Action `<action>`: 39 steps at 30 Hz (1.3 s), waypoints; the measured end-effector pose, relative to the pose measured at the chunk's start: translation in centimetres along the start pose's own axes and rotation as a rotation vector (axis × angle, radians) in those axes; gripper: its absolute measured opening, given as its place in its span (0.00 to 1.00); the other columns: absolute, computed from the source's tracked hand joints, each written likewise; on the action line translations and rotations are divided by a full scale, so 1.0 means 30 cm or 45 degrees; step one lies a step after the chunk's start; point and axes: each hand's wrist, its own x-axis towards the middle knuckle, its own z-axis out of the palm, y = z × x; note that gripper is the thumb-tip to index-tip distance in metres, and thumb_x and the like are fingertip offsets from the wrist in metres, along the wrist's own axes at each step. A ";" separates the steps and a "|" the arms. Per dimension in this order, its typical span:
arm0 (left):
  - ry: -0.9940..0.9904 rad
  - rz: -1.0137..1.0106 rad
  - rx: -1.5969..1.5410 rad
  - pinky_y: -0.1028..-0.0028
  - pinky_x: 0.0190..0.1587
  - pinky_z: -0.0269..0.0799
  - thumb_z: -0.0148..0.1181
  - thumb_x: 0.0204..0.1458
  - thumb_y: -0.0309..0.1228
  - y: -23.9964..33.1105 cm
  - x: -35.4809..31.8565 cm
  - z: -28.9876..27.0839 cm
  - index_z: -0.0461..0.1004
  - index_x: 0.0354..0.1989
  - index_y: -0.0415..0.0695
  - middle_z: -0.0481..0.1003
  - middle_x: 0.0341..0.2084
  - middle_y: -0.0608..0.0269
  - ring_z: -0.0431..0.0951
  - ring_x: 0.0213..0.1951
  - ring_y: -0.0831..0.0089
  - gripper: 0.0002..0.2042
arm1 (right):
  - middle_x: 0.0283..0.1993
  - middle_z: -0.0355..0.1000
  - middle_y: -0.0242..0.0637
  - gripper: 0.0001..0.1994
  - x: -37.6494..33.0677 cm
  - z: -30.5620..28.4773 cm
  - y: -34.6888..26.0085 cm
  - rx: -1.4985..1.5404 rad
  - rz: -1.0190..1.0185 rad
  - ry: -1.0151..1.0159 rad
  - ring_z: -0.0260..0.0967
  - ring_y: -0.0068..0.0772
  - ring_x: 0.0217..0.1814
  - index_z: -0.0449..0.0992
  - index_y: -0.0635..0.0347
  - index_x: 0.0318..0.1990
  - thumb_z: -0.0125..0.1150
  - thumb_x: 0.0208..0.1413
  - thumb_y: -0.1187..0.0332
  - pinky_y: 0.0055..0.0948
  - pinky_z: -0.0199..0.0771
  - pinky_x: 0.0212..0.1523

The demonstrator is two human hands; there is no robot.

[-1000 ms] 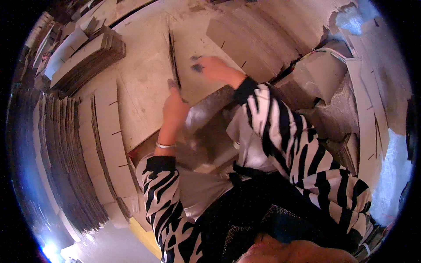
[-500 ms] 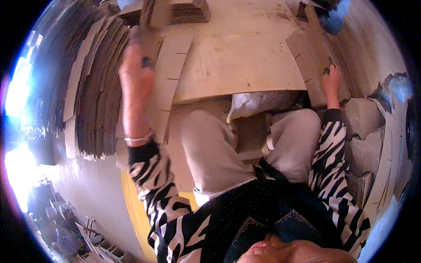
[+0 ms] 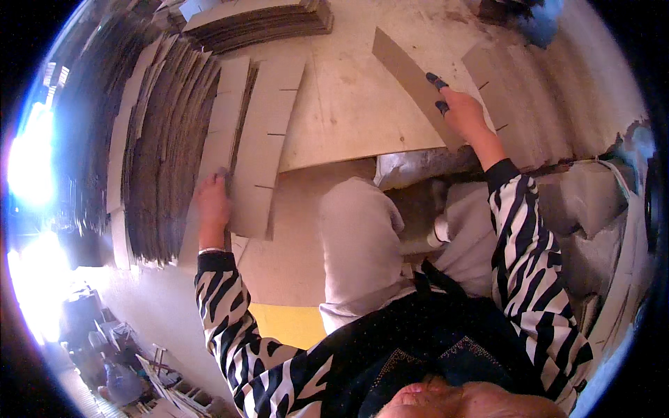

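Observation:
My right hand [image 3: 465, 117], with dark covers on two fingertips, grips a long plain cardboard strip [image 3: 408, 75]. That strip slants over the wooden board, its near end by the board's front edge. At the left, my left hand [image 3: 212, 205] is closed at the near end of a narrow cardboard strip [image 3: 221, 115]; a dark cover shows on one digit, and the other fingers are slightly blurred. Just right of this hand lies a wider cardboard strip [image 3: 268, 139] with short slits along its right edge. Slit cardboard pieces [image 3: 512, 104] lie beside my right hand.
A thick row of cardboard sheets [image 3: 164, 153] stands at the left. Another cardboard stack [image 3: 261, 24] lies at the far side of the wooden board [image 3: 334, 104]. A whitish sack [image 3: 418, 167] sits under the board's front edge, beyond my knees. Brown bundles [image 3: 585, 202] are at the right.
My left hand has come nearer to me, and a narrow strip now lies at the left. My right hand has moved left from the slit pieces, bringing a strip over the board.

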 end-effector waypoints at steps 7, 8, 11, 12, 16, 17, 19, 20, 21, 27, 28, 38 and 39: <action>0.090 -0.174 -0.162 0.53 0.48 0.70 0.59 0.46 0.37 0.112 0.116 -0.156 0.73 0.46 0.42 0.72 0.49 0.51 0.73 0.50 0.54 0.19 | 0.35 0.76 0.45 0.16 -0.073 -0.028 -0.122 -0.025 -0.048 -0.196 0.74 0.51 0.41 0.68 0.53 0.46 0.57 0.47 0.71 0.49 0.72 0.37; 0.345 -0.067 -0.187 0.53 0.47 0.70 0.60 0.46 0.39 0.188 0.168 -0.109 0.73 0.44 0.41 0.72 0.48 0.52 0.73 0.50 0.55 0.18 | 0.35 0.76 0.44 0.15 -0.074 -0.028 -0.126 -0.040 -0.060 -0.166 0.74 0.51 0.40 0.68 0.54 0.46 0.57 0.48 0.71 0.49 0.72 0.37; 0.254 -0.109 -0.122 0.54 0.44 0.69 0.60 0.46 0.39 0.522 0.305 -0.112 0.74 0.38 0.40 0.71 0.47 0.54 0.73 0.48 0.58 0.16 | 0.33 0.76 0.43 0.12 -0.077 0.011 -0.107 -0.023 -0.057 -0.020 0.74 0.51 0.38 0.70 0.53 0.43 0.56 0.48 0.71 0.49 0.72 0.36; 0.301 -0.124 -0.057 0.55 0.43 0.69 0.60 0.47 0.39 0.536 0.338 -0.086 0.74 0.38 0.41 0.71 0.45 0.55 0.73 0.47 0.59 0.15 | 0.32 0.76 0.42 0.11 -0.075 0.002 -0.128 0.000 -0.040 -0.048 0.75 0.50 0.38 0.71 0.54 0.41 0.55 0.49 0.71 0.49 0.71 0.36; 0.401 -0.153 0.174 0.58 0.41 0.69 0.58 0.48 0.36 0.569 0.431 0.078 0.75 0.37 0.42 0.74 0.41 0.58 0.74 0.45 0.60 0.12 | 0.32 0.75 0.44 0.11 -0.085 -0.004 -0.156 0.055 -0.053 -0.118 0.75 0.51 0.39 0.71 0.54 0.41 0.54 0.48 0.72 0.50 0.71 0.36; 0.390 -0.151 0.221 0.59 0.41 0.69 0.58 0.48 0.36 0.573 0.421 0.091 0.75 0.37 0.43 0.74 0.40 0.59 0.74 0.44 0.60 0.12 | 0.33 0.75 0.44 0.11 -0.092 -0.004 -0.157 0.065 -0.080 -0.108 0.75 0.51 0.39 0.71 0.54 0.41 0.54 0.48 0.72 0.50 0.71 0.36; 0.364 -0.004 0.092 0.58 0.41 0.70 0.58 0.47 0.33 0.542 0.416 0.098 0.75 0.37 0.43 0.75 0.38 0.58 0.74 0.43 0.59 0.11 | 0.33 0.75 0.45 0.11 -0.095 -0.012 -0.160 0.084 -0.141 -0.086 0.74 0.52 0.39 0.72 0.54 0.41 0.53 0.48 0.73 0.50 0.71 0.36; 0.355 0.068 0.029 0.58 0.41 0.70 0.58 0.47 0.32 0.524 0.422 0.091 0.75 0.37 0.43 0.76 0.37 0.57 0.74 0.43 0.58 0.10 | 0.33 0.75 0.45 0.11 -0.091 -0.017 -0.159 0.092 -0.152 -0.081 0.74 0.52 0.39 0.72 0.55 0.41 0.53 0.48 0.73 0.50 0.71 0.36; 0.321 0.109 -0.021 0.57 0.40 0.71 0.58 0.46 0.31 0.478 0.420 0.069 0.75 0.37 0.43 0.76 0.37 0.56 0.75 0.42 0.56 0.10 | 0.34 0.75 0.44 0.10 -0.084 -0.014 -0.173 0.117 -0.174 -0.078 0.74 0.52 0.40 0.72 0.55 0.40 0.53 0.48 0.73 0.49 0.71 0.35; 0.323 0.043 -0.185 0.56 0.37 0.73 0.58 0.43 0.27 0.533 0.463 -0.120 0.74 0.34 0.43 0.76 0.28 0.50 0.77 0.35 0.50 0.09 | 0.34 0.75 0.41 0.08 -0.090 -0.068 -0.221 0.356 -0.264 0.178 0.74 0.50 0.39 0.72 0.55 0.39 0.50 0.50 0.72 0.49 0.71 0.34; 0.389 0.066 -0.172 0.56 0.36 0.73 0.58 0.42 0.27 0.558 0.483 -0.108 0.74 0.33 0.43 0.76 0.27 0.51 0.77 0.34 0.49 0.08 | 0.34 0.75 0.41 0.08 -0.093 -0.083 -0.224 0.391 -0.269 0.195 0.74 0.49 0.38 0.72 0.55 0.38 0.50 0.50 0.72 0.49 0.71 0.34; 0.117 -0.031 -0.816 0.59 0.35 0.71 0.54 0.47 0.28 0.493 0.401 -0.014 0.78 0.41 0.39 0.78 0.30 0.43 0.78 0.34 0.50 0.14 | 0.35 0.73 0.40 0.11 -0.117 0.000 -0.316 0.615 -0.539 0.250 0.72 0.48 0.38 0.73 0.56 0.40 0.53 0.46 0.74 0.44 0.71 0.33; 0.027 -0.035 -0.949 0.61 0.34 0.70 0.54 0.48 0.29 0.489 0.371 -0.013 0.78 0.41 0.39 0.78 0.28 0.45 0.78 0.32 0.53 0.13 | 0.34 0.73 0.40 0.12 -0.116 0.022 -0.345 0.641 -0.583 0.268 0.73 0.47 0.37 0.73 0.55 0.41 0.53 0.46 0.73 0.45 0.71 0.33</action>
